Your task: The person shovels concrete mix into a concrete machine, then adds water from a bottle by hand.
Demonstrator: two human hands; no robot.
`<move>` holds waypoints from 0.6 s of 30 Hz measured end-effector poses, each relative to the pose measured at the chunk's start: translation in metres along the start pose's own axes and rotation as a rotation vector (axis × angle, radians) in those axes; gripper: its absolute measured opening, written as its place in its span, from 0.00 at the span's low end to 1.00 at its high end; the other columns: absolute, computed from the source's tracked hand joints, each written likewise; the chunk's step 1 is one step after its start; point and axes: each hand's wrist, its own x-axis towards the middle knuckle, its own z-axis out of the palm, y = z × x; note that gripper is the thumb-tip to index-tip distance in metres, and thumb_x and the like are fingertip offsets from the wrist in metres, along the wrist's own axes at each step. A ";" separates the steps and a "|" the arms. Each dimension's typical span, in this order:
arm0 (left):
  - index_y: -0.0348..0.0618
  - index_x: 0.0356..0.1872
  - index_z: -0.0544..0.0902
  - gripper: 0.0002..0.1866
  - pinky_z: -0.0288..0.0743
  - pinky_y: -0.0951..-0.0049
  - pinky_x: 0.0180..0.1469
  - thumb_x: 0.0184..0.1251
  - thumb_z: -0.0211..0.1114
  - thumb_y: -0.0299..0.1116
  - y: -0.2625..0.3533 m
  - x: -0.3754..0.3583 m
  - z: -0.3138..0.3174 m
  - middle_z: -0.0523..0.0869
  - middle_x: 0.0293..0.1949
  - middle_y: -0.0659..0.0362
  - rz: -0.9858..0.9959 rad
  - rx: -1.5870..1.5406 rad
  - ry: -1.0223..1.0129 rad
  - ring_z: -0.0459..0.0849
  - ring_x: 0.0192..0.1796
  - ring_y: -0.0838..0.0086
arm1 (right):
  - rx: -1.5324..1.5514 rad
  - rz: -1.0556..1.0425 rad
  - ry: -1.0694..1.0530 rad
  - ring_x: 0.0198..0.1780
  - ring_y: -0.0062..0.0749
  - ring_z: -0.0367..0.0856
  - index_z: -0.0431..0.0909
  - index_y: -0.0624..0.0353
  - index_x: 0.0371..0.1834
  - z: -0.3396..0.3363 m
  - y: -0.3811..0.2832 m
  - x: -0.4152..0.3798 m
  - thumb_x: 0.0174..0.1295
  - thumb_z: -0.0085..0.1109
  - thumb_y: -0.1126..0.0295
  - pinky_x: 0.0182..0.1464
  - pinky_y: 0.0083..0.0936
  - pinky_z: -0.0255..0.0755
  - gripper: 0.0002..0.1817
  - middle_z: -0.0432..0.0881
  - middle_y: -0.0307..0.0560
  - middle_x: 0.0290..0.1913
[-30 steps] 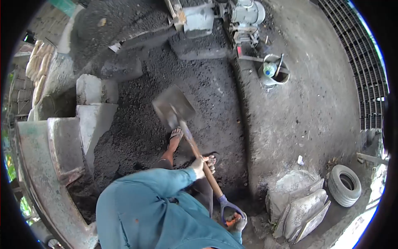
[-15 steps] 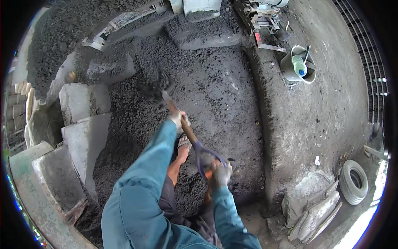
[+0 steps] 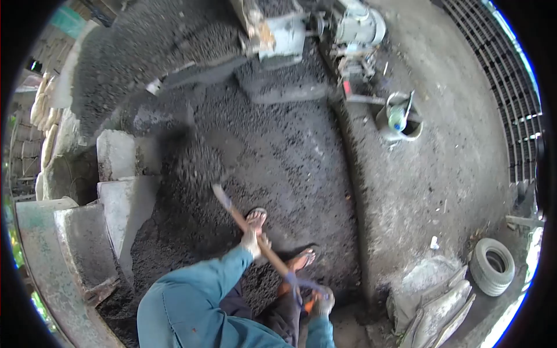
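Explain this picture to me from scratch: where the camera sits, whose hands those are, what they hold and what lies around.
There is one view, from a camera worn on a person's head, looking down past their blue sleeves with a wide, rounded lens. No machine does the work; two bare hands do. The left hand grips the wooden shaft of a shovel partway down. The right hand holds the grip at its end, low in the picture. The blade is blurred, with dark grains flying near it. The person's sandalled feet stand on a bed of dark gravel. Left of it are concrete blocks. At the top stands a motor. On the bare ground to the right sit a bucket with a bottle in it, a tyre and some sacks.
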 end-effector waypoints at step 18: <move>0.48 0.34 0.71 0.10 0.79 0.48 0.47 0.70 0.61 0.38 -0.054 -0.326 0.133 0.75 0.27 0.57 0.477 0.486 -0.729 0.78 0.32 0.62 | 0.053 0.083 -0.216 0.27 0.37 0.82 0.79 0.61 0.36 -0.095 -0.108 -0.052 0.55 0.58 0.77 0.28 0.33 0.78 0.05 0.82 0.45 0.29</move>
